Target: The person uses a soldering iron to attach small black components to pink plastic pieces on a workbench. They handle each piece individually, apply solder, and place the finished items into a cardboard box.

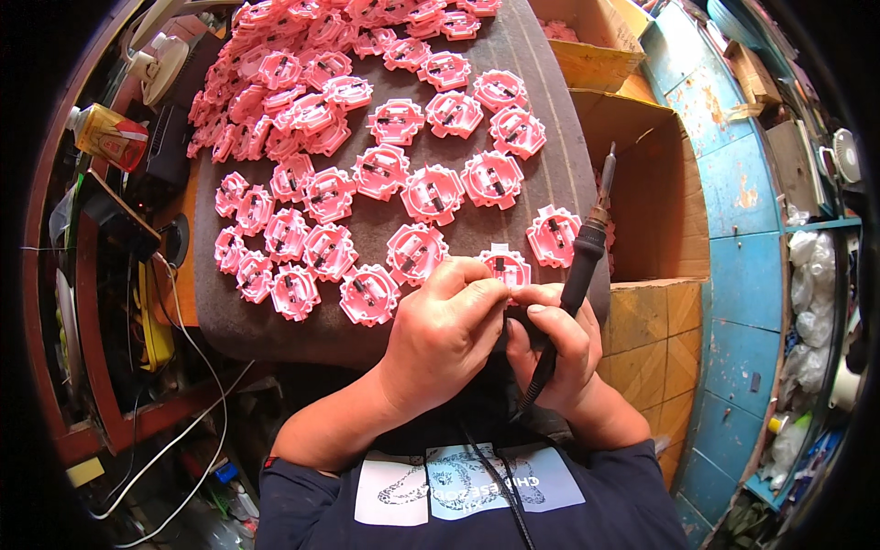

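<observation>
My left hand [449,339] is closed in a pinch at the near edge of a pink plastic housing [504,264]; whatever its fingertips hold is hidden. My right hand [559,348] grips a black-handled soldering iron [584,261], tip pointing up and away, and its fingertips meet the left ones at that housing. Several similar pink housings with small black parts [433,192] lie spread over a dark padded work surface [247,332], with a dense pile of them [266,64] at the far left.
Open cardboard boxes [660,183] stand right of the work surface, beside blue tiles [733,275] and a shelf with bags [811,284]. At the left are a yellow bottle [105,133], dark equipment and white cables [197,339].
</observation>
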Demonstrator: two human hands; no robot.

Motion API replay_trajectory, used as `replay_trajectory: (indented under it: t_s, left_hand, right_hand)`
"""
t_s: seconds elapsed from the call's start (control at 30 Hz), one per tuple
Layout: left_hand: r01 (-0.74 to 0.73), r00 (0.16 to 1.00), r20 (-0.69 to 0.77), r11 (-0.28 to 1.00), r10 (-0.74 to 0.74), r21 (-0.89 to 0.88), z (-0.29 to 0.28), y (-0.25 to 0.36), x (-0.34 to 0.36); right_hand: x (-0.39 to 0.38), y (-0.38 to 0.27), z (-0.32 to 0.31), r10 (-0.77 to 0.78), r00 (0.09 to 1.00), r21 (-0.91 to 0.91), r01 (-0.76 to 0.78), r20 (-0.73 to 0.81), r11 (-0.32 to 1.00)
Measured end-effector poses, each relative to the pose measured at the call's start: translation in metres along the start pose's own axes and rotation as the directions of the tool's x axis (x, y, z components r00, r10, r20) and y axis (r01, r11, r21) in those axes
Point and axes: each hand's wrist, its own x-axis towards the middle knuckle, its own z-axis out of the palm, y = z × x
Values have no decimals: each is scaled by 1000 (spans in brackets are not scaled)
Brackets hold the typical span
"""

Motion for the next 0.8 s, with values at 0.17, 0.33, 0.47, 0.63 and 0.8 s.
replay_trajectory:
  t_s: [0.17,0.33,0.47,0.63,0.8]
  left_hand:
    - [2,1000,28,1000,-3,18,-3,2,1]
    - [-8,999,44,999,6,45,-4,4,2]
    - [-54,998,36,996,51,67,-3,2,1]
    - [-45,999,34,995,42,89,-3,5,0]
    - [-28,999,50,995,23,94,-3,8,0]
  right_hand:
    - [-4,-4,-30,-7,998,49,4,70,999]
    - [-11,-4,-58,-66,998,-8,66,13,998]
    - [-15,-18,-79,11,999,3,-11,32,1000]
    - [-25,-31,-86,143,987,189,-154,70,970]
    - [-22,-35,-86,120,987,192,-140,111,971]
